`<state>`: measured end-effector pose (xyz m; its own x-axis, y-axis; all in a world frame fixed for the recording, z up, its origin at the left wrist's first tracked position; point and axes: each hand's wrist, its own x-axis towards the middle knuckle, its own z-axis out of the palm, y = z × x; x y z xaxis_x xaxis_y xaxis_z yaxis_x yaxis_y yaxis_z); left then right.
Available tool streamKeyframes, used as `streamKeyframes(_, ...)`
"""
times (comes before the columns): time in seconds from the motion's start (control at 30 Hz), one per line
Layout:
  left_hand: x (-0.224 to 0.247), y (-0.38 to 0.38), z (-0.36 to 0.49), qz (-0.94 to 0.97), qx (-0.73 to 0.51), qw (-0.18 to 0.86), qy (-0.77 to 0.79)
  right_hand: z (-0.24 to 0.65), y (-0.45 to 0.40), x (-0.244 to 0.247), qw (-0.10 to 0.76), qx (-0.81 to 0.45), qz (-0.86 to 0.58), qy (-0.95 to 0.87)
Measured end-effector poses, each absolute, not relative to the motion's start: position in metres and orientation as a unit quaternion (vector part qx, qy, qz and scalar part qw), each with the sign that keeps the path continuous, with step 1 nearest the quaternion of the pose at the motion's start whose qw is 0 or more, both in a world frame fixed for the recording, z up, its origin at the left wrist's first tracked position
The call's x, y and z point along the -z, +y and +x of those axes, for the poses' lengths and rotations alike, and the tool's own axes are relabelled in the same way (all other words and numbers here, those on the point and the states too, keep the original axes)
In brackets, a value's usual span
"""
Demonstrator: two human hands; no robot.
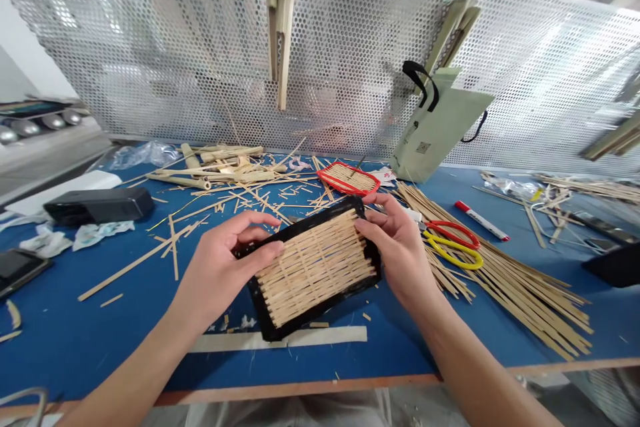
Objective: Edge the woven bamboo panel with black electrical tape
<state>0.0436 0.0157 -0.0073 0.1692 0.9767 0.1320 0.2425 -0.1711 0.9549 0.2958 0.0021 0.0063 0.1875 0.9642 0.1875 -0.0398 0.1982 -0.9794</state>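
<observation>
Between my hands, a woven bamboo panel (pixel 315 264) with a black border is held tilted above the table's front half. My left hand (pixel 233 257) grips its left upper edge, thumb on the weave and fingers behind. At the upper right corner, my right hand (pixel 393 234) pinches the black border, its thumb on the front face. Below the panel a pale flat strip (pixel 330 335) lies along the table. Close by my right hand are scissors (pixel 453 244) with one red and one yellow handle loop, resting on a fan of bamboo strips (pixel 520 297).
Behind the panel lies a red-edged woven piece (pixel 349 178). Bamboo offcuts (pixel 225 167) litter the back of the blue table (pixel 130 340). A pale green bag (pixel 435 134) stands against the perforated metal screen (pixel 340 47). A marker (pixel 481 220) lies right; a black box (pixel 99 205) sits left.
</observation>
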Motion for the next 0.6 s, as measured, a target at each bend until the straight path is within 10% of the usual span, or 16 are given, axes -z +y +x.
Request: streamKeyframes(0.6, -0.006, 0.0, 0.048, 0.571, -0.561, 0.308, 0.514, 0.297, 0.0, 0.01, 0.603, -0.148, -0.406, -0.671)
